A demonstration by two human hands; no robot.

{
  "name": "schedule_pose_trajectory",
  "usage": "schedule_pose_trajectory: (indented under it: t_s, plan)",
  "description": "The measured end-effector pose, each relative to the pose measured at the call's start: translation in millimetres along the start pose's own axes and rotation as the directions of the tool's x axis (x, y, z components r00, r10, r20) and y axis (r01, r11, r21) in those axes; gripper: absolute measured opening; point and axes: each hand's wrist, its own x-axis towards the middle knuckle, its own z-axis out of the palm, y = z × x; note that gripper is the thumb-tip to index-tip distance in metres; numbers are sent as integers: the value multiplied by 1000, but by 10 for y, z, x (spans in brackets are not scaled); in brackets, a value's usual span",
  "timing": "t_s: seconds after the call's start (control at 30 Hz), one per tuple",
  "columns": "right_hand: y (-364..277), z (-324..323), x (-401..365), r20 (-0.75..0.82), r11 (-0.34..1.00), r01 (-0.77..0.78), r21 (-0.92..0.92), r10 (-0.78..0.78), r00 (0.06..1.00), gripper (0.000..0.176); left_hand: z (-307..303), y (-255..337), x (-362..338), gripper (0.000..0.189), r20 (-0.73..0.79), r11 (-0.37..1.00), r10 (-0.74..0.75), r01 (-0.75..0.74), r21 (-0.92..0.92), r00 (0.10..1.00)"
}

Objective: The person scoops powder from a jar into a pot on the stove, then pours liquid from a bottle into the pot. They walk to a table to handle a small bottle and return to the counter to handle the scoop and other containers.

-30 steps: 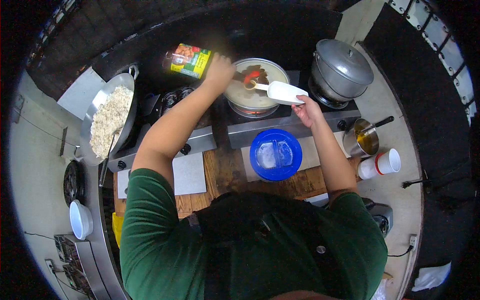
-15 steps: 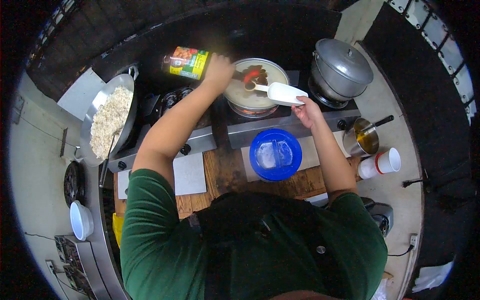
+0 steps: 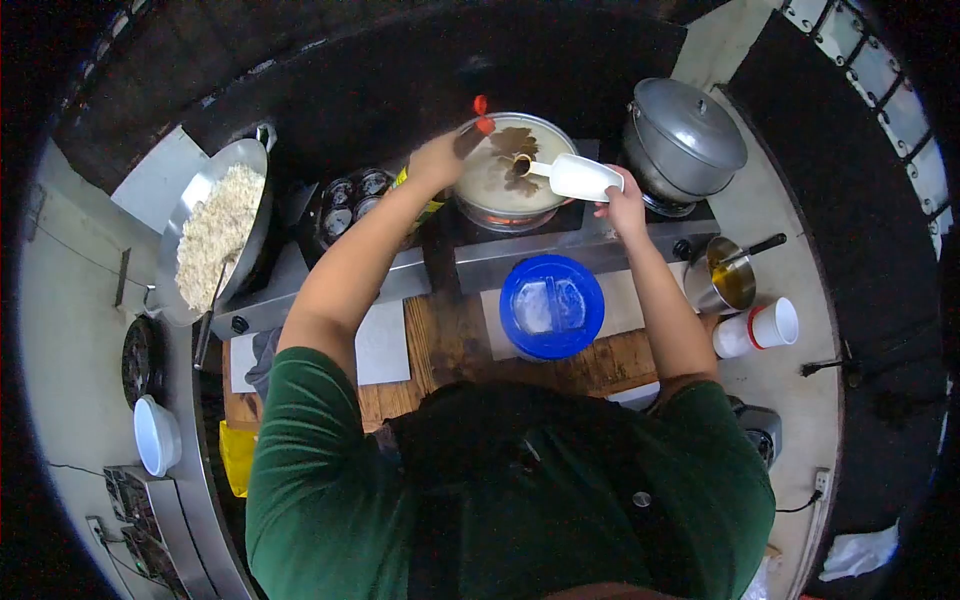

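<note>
My left hand [image 3: 434, 163] is wrapped round a bottle of dark sauce [image 3: 469, 140] with a red flip cap, beside the pan's left rim. Its yellow label is mostly hidden behind my hand and forearm. My right hand [image 3: 624, 203] grips a white scoop [image 3: 585, 178]. A small measuring spoon [image 3: 521, 165] with dark liquid in its bowl extends from the scoop's front over the pan; how its handle is held is hidden. Below, the wide pan [image 3: 468, 198] holds pale liquid with dark brown patches, on a lit burner.
A lidded metal pot [image 3: 690, 140] stands right of the pan. At left is a wok [image 3: 262, 160] of pale crumbly food with a utensil. A blue-lidded tub [image 3: 552, 307] sits in front. A small saucepan [image 3: 712, 290] and white cups [image 3: 775, 325] are at right.
My left hand has turned the bottle from lying sideways to neck away from me and moved it nearer. My right hand has shifted the scoop and spoon slightly right. The dark patches have spread.
</note>
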Motion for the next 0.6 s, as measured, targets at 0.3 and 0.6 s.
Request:
schedule_pose_trajectory:
  t_s: [0.3, 0.6]
  plan:
    - [-1094, -82, -101, 192, 847, 305, -436, -243, 951, 53, -20, -43, -26, 51, 43, 999, -33, 32, 20, 999]
    - [-1051, 38, -123, -53, 934, -247, 257, 269, 962, 55, -45, -13, -77, 29, -11, 914, 183, -166, 371, 983]
